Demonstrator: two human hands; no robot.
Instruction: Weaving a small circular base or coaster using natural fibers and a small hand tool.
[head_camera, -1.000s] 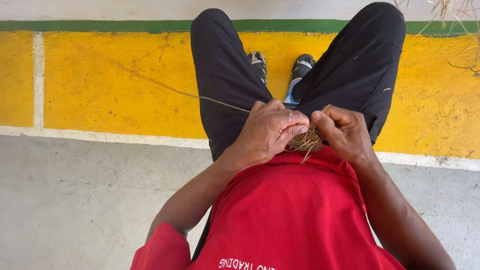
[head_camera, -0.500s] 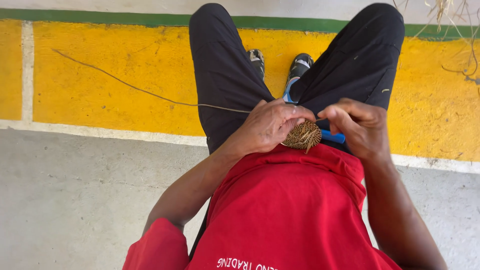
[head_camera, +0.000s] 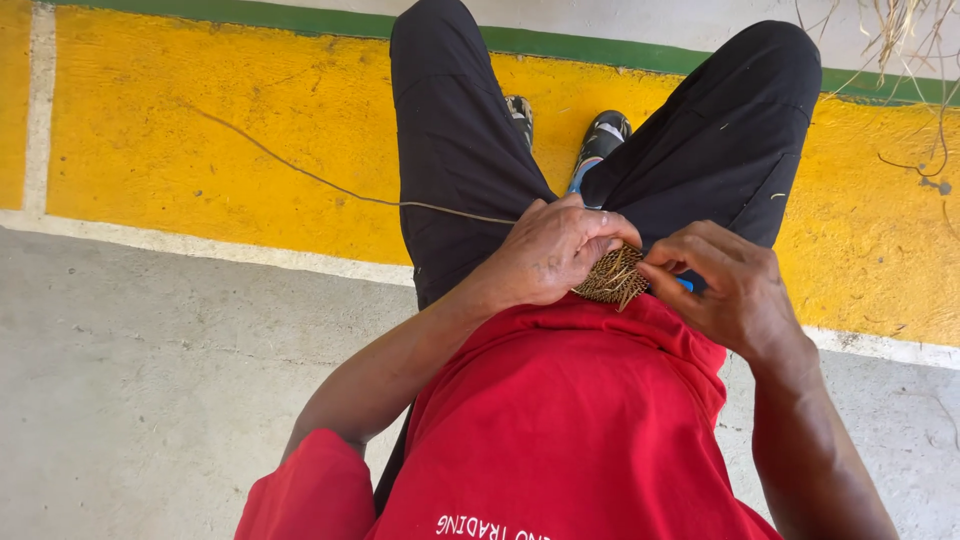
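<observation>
Left hand (head_camera: 555, 255): your fingers curl shut over one small round woven piece (head_camera: 610, 278), coarse brown fibre, in your lap.
Right hand (head_camera: 725, 280): fingers pinch its edge.
Strand (head_camera: 330, 185): one thin fibre trailing left.

Bright, even daylight, soft shadows, sharp focus, slight wide-angle stretch at edges.

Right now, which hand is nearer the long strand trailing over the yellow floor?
Left. The left hand holds the strand's end; the right hand is across the woven piece, away from it.

Small brown woven fibre piece (head_camera: 610, 278) pinched over lap, strand trailing.
</observation>
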